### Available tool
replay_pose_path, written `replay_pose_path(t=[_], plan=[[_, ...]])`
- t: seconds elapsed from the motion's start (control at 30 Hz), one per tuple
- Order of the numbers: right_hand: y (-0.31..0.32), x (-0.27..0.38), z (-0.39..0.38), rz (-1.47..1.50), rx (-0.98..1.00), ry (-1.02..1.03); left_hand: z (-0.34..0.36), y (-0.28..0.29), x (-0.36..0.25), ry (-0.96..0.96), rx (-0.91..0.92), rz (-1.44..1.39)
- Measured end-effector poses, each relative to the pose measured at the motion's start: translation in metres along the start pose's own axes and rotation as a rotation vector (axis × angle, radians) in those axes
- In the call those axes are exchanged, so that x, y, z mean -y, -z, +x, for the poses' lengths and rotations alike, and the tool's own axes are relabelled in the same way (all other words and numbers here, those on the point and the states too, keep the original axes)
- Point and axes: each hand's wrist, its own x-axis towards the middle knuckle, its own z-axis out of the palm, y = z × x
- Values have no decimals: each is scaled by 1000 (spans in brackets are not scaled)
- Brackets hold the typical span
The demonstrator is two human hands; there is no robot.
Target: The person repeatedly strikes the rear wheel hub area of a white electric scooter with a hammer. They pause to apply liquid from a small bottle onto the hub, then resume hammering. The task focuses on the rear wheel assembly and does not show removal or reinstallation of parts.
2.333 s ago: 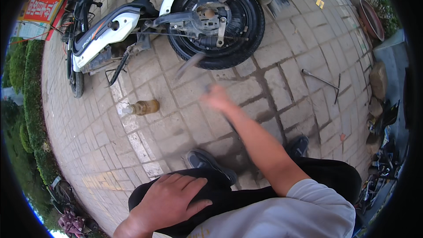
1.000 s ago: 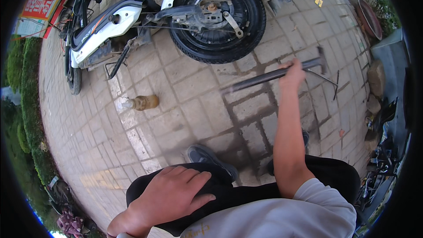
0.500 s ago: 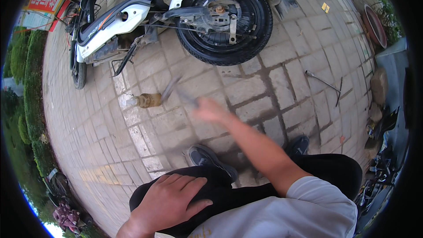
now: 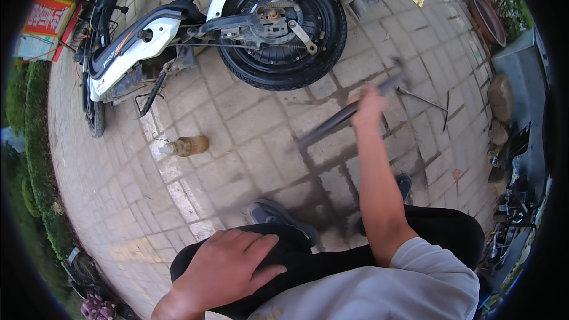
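My right hand (image 4: pixel 365 104) grips a long dark T-shaped tool (image 4: pixel 330 123), blurred, held over the paving with its crosspiece toward the upper right. My left hand (image 4: pixel 230 261) rests on my left thigh, fingers apart and empty. Ahead lies a white and black electric bike (image 4: pixel 140 46), its wheel (image 4: pixel 249 66) and axle parts facing me. A clear bottle with brownish liquid (image 4: pixel 191 146) lies on its side on the paving, left of centre. A thin metal cross-handled wrench (image 4: pixel 431 102) lies at the right, near the tool in my right hand.
At the right edge are a reddish basin (image 4: pixel 487 19), stones (image 4: pixel 499 96), a grey metal object (image 4: pixel 518 53) and a heap of dark parts (image 4: pixel 515 225). A hedge (image 4: pixel 37 148) runs along the left; a red and yellow sign (image 4: pixel 47 15) stands upper left. My shoes are below centre.
Since half a second ago my right hand and the dark tool have swung from the centre near the bottle up and to the right. My left hand stays on my thigh.
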Motion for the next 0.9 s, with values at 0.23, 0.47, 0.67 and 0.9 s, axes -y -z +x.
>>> replay_pose_path(t=[0.23,0.47,0.67,0.9], plan=[[-3,-164,-178,-1488,1584,125,0,-2,-9,-7,-65,-23],[-57,-85,-111,-1363,1089,-46,-17,-8,-14,90,-67,-24],[-3,-34,-50,-488,357,21,-6,-3,-6,-1,-28,-13],[7,14,12,286,-255,53,0,-1,0,-11,2,11]])
